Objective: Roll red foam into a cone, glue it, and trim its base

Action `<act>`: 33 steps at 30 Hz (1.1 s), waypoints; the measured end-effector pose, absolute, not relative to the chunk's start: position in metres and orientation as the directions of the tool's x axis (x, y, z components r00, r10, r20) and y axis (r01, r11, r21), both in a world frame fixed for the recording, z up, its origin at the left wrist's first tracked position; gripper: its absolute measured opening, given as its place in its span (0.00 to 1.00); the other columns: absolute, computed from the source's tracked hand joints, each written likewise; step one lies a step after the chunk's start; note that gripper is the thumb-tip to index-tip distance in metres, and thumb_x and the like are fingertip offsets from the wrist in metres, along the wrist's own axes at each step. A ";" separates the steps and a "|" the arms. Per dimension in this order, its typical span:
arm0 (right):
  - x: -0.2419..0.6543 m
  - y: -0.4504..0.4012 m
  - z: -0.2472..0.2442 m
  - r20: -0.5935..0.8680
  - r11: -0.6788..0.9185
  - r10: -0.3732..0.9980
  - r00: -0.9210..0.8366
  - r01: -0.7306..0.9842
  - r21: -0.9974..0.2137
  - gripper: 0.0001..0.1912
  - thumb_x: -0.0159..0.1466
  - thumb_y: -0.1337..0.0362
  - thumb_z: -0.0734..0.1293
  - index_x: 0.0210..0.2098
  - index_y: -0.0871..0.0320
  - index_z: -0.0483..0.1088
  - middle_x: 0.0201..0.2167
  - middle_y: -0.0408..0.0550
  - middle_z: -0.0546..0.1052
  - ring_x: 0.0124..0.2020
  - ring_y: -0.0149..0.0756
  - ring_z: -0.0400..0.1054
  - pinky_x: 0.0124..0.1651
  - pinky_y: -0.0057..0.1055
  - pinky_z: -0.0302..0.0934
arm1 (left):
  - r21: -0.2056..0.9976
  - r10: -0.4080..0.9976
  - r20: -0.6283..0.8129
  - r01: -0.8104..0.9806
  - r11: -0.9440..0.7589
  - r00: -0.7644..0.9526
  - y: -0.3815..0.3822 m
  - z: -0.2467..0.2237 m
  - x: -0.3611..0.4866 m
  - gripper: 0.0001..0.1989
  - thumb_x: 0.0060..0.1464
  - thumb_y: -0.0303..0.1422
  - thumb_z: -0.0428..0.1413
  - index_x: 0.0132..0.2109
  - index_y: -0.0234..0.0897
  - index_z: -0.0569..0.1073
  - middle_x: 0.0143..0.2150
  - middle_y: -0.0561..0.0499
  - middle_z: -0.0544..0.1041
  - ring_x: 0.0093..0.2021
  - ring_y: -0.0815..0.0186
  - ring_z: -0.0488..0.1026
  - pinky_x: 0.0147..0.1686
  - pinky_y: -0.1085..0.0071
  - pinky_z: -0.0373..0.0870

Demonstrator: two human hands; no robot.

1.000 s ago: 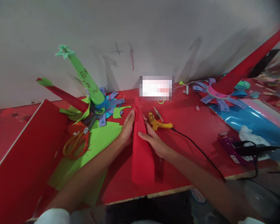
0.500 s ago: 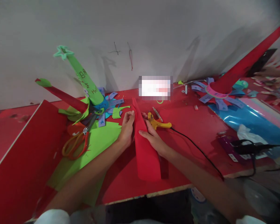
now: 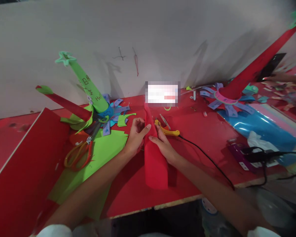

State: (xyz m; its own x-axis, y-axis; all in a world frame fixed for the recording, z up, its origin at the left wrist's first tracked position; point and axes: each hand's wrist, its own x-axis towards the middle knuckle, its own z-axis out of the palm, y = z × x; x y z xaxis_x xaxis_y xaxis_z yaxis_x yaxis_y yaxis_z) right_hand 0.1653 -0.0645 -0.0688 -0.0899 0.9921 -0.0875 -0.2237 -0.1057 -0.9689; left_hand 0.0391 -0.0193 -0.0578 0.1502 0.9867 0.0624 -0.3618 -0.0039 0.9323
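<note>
A rolled red sheet (image 3: 156, 168), narrow at its far end and wider toward me, stands out between my two hands. My left hand (image 3: 137, 136) grips its left side, thumb laid across the front. From the right, my right hand (image 3: 162, 144) holds it too, with the thumb on the front and the fingers behind. Just beyond my right hand lies a yellow glue gun (image 3: 169, 131) with a black cord. Orange-handled scissors (image 3: 80, 153) rest on green sheets (image 3: 101, 161) to the left of my hands.
A green cone with a star top (image 3: 88, 85) and a smaller red cone (image 3: 69, 106) stand at the left. A tall red cone (image 3: 256, 69) is at the right, near a blue shiny sheet (image 3: 246, 128) and a purple box (image 3: 240, 158). Another person's hand (image 3: 278, 77) shows at far right.
My left hand has shifted its thumb onto the front of the rolled red sheet. The sheet looks narrower and more tightly curled. My right hand keeps its hold.
</note>
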 end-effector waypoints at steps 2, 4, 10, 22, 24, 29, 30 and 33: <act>0.165 -0.064 -0.070 -0.094 -0.107 0.993 -0.075 -0.206 -0.973 0.39 0.62 0.51 0.69 0.71 0.44 0.58 0.73 0.43 0.63 0.79 0.44 0.44 0.79 0.48 0.41 | 0.939 0.984 0.083 -0.344 -0.025 0.155 -0.019 -0.060 0.040 0.19 0.54 0.38 0.68 0.43 0.43 0.65 0.42 0.54 0.68 0.43 0.68 0.69 0.46 0.72 0.70; 0.166 -0.064 -0.071 -0.090 -0.100 0.994 -0.063 -0.179 -0.979 0.39 0.63 0.51 0.69 0.71 0.44 0.58 0.74 0.43 0.60 0.79 0.44 0.41 0.80 0.49 0.37 | 0.944 0.982 0.107 -0.326 -0.053 0.153 -0.018 -0.063 0.039 0.18 0.54 0.37 0.68 0.44 0.42 0.66 0.43 0.53 0.69 0.44 0.67 0.69 0.47 0.71 0.70; 0.167 -0.063 -0.072 0.019 0.014 0.998 -0.058 -0.087 -0.996 0.41 0.65 0.52 0.67 0.74 0.45 0.51 0.78 0.42 0.52 0.81 0.40 0.33 0.80 0.47 0.28 | 0.951 0.977 0.152 -0.291 -0.104 0.148 -0.016 -0.066 0.037 0.15 0.57 0.36 0.66 0.44 0.43 0.67 0.44 0.52 0.69 0.45 0.67 0.69 0.49 0.70 0.68; 0.169 -0.063 -0.067 0.142 0.139 0.986 -0.093 -0.036 -0.990 0.43 0.66 0.59 0.65 0.77 0.43 0.45 0.80 0.37 0.42 0.81 0.37 0.25 0.80 0.46 0.24 | 0.962 0.971 0.205 -0.207 -0.177 0.122 -0.019 -0.058 0.035 0.12 0.58 0.36 0.65 0.44 0.44 0.69 0.44 0.52 0.69 0.46 0.64 0.69 0.51 0.69 0.68; 0.169 -0.063 -0.067 0.145 0.142 0.984 -0.100 -0.034 -0.989 0.44 0.66 0.59 0.64 0.77 0.43 0.44 0.80 0.36 0.40 0.81 0.36 0.25 0.80 0.45 0.23 | 0.964 0.972 0.190 -0.214 -0.158 0.138 -0.019 -0.059 0.035 0.12 0.58 0.36 0.65 0.44 0.44 0.69 0.45 0.52 0.70 0.47 0.64 0.70 0.51 0.69 0.67; 0.170 -0.063 -0.066 0.156 0.153 0.982 -0.109 -0.031 -0.988 0.45 0.66 0.61 0.64 0.78 0.44 0.41 0.81 0.36 0.39 0.81 0.34 0.25 0.80 0.45 0.22 | 0.965 0.968 0.198 -0.203 -0.165 0.157 -0.019 -0.060 0.034 0.11 0.59 0.35 0.64 0.44 0.44 0.69 0.45 0.52 0.69 0.48 0.64 0.69 0.52 0.70 0.67; 0.170 -0.063 -0.066 0.155 0.153 0.982 -0.107 -0.034 -0.988 0.45 0.66 0.61 0.64 0.78 0.45 0.41 0.81 0.36 0.38 0.81 0.34 0.25 0.80 0.45 0.22 | 0.965 0.967 0.204 -0.198 -0.173 0.153 -0.019 -0.060 0.034 0.11 0.59 0.35 0.64 0.44 0.44 0.69 0.45 0.52 0.69 0.48 0.64 0.69 0.52 0.70 0.67; 0.169 -0.063 -0.066 0.163 0.159 0.980 -0.110 -0.044 -0.986 0.46 0.65 0.62 0.64 0.78 0.45 0.41 0.81 0.36 0.38 0.81 0.33 0.27 0.80 0.44 0.23 | 0.962 0.967 0.215 -0.197 -0.186 0.135 -0.018 -0.060 0.034 0.11 0.58 0.33 0.64 0.43 0.44 0.69 0.45 0.52 0.69 0.48 0.64 0.69 0.52 0.70 0.66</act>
